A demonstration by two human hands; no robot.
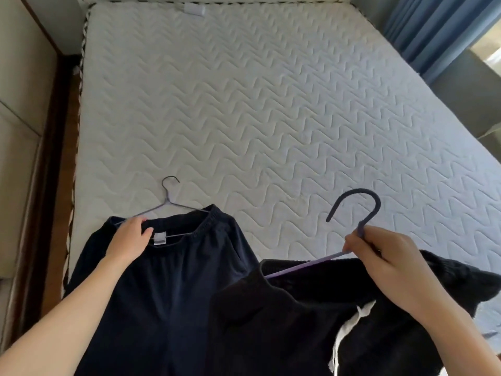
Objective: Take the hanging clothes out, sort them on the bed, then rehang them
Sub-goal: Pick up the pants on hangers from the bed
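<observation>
Fingers [355, 244] of the right hand [387, 261] curl tight round the neck of the thick purple hook-topped hanger [376, 206], holding the black knit garment with white drawstring [284, 321] up over the bed's near edge, probably to lay it alongside. The left hand [130, 240] pinches the waistband of the dark navy elastic-waist trousers [162, 294], spread flat on the white quilted mattress [271, 104] with their thin grey wire hanger [166, 196] inside, likely smoothing them. The count: two garments, two hangers.
</observation>
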